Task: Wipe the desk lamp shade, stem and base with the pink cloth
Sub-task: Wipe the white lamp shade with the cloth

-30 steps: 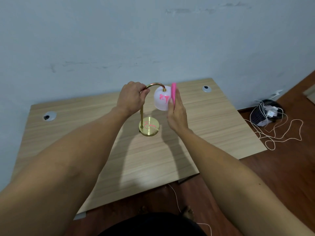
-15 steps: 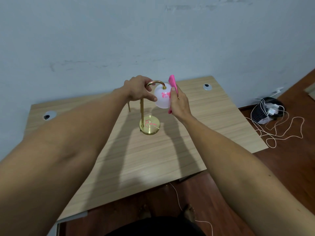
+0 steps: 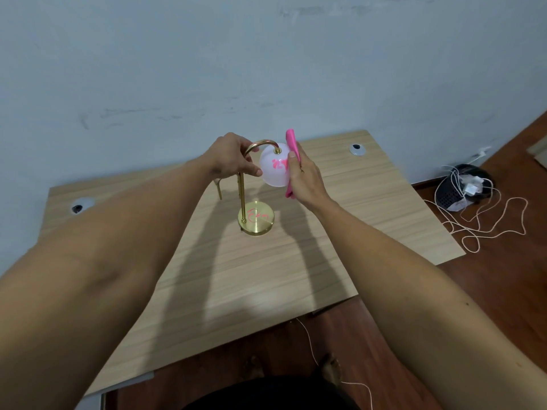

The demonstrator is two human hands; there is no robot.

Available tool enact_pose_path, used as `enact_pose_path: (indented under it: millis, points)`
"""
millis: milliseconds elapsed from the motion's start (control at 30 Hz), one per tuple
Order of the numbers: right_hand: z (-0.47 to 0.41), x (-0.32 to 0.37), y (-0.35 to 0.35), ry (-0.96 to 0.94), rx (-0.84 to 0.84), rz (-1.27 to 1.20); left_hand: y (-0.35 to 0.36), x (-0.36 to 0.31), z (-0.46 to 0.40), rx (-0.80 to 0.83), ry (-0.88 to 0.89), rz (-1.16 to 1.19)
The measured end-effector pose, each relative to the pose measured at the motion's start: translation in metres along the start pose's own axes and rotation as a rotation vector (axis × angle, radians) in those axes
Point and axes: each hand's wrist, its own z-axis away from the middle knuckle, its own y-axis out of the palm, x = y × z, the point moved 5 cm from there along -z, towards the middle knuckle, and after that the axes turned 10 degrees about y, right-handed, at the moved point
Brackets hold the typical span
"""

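Note:
A small desk lamp stands near the middle of the wooden desk (image 3: 266, 285). Its white globe shade (image 3: 273, 171) carries pink scribbles, hangs from a curved brass stem (image 3: 242, 196), and the round brass base (image 3: 256, 221) is scribbled too. My left hand (image 3: 233, 159) grips the stem at the top of its curve, thumb by the shade. My right hand (image 3: 305, 180) presses the folded pink cloth (image 3: 292, 149) against the shade's right side. Most of the cloth is hidden behind my fingers.
The wall rises directly behind the desk. Two round cable grommets (image 3: 79, 206) (image 3: 357, 149) sit near the desk's back corners. On the wooden floor at right lie a black basket (image 3: 461, 187) and a tangle of white cord (image 3: 488, 226). My feet (image 3: 331, 368) show under the desk's near edge.
My left hand slid from on top of the stem's curve to gripping it from the side. My right hand with the cloth shifted up along the shade's right side.

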Motion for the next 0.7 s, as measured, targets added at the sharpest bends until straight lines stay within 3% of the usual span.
enact_pose_path:
  millis: [100, 233, 400, 467, 600, 700]
  points:
    - [-0.005, 0.000, 0.001, -0.010, -0.051, 0.025, -0.001, 0.006, 0.005, -0.044, -0.004, 0.019]
    - [0.019, -0.006, 0.002, -0.122, -0.293, 0.044, 0.003, 0.008, 0.010, -0.111, 0.010, 0.034]
    - [0.043, -0.045, 0.030, -0.297, -0.226, 0.265, -0.008, 0.005, 0.017, -0.098, 0.074, -0.059]
    - [0.048, -0.050, 0.027, -0.244, -0.249, 0.175, -0.009, 0.005, 0.018, -0.069, 0.079, -0.092]
    - [0.041, -0.020, 0.013, 0.038, -0.405, -0.159, -0.007, 0.005, 0.017, -0.077, 0.073, -0.110]
    - [0.041, 0.009, 0.033, -0.213, -0.313, 0.067, -0.007, 0.006, 0.018, -0.086, 0.070, -0.093]
